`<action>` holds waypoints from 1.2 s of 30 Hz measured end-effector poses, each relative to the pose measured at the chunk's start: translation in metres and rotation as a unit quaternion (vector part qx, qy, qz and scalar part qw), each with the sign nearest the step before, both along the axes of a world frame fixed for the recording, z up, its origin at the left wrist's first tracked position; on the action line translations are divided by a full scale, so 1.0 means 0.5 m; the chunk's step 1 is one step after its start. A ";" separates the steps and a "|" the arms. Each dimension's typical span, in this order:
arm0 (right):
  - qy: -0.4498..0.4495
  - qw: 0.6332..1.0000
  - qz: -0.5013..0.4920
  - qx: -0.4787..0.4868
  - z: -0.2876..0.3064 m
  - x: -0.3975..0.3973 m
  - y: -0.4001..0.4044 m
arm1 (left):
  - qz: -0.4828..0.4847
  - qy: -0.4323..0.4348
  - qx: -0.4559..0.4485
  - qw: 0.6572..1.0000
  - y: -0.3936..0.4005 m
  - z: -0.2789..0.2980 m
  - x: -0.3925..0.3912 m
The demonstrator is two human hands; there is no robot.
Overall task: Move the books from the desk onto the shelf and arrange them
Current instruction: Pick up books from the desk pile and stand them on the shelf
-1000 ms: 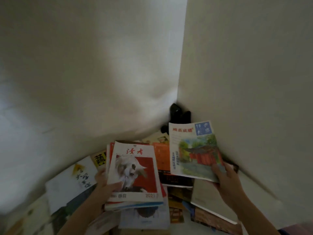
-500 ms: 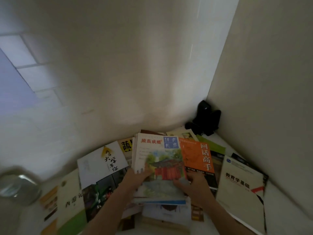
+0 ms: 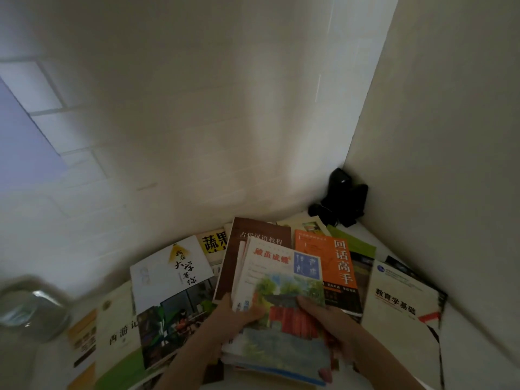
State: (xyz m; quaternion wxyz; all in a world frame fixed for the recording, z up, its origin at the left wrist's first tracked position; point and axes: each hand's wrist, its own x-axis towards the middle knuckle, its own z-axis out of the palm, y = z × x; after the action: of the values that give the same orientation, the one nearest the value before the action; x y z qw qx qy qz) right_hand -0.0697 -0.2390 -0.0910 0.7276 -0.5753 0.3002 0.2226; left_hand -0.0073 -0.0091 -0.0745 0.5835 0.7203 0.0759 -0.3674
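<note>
Watercolour-covered paperback is the top of a small stack that the person has in both hands, right over the mess of other books spread across the worktop. Left hand has its grip curled round the stack's left edge, thumb on the cover, and right hand pinches the lower right side with the thumb lying across the painted red building. So both grips are closed on the same stack, not spread.

Long axis of the stack runs away from the person toward the wall corner, spine side by the left hand. No shelf shows anywhere in this view, so which way the carry has to go can't be told; looks like the stack needs lifting clear first.

Orange book sits just beside it on the right, brown book pokes out from behind, and a white one lies further right. Neither hand is nearer really, they share it evenly. Loose thin covers underneath could slide out when it comes up, probably.
</note>
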 end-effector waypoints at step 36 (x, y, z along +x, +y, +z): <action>-0.371 0.911 -0.021 -0.177 0.084 0.166 0.097 | 0.109 -0.360 -0.088 0.922 0.039 0.159 0.113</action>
State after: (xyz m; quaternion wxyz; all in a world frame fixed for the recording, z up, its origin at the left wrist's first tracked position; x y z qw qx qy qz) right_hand 0.0135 -0.1903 -0.0488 0.6775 -0.7292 0.0550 -0.0795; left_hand 0.0492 0.0104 0.0051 0.6688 0.7371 -0.0943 -0.0227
